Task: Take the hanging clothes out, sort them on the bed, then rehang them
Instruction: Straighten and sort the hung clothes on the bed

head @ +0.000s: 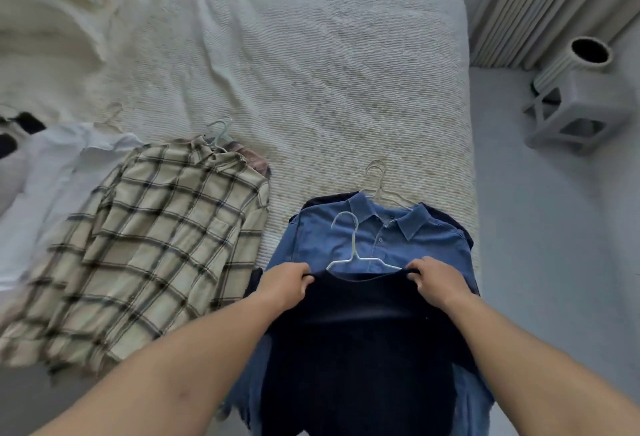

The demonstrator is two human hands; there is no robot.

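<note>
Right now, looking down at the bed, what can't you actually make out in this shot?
- Head view: the dark garment under the blue shirt; only its edges show.
- What lies under the plaid shirt; just a reddish corner pokes out.
- The black-and-white item, cut off by the left edge.
- The navy top, cut off by the bottom edge; left hand and right hand cover its shoulders.

The light blue denim shirt [426, 245] hides most of a dark garment [446, 219] under it. At the far left, a black-and-white garment [17, 131] is cut by the edge and blurred.
</note>
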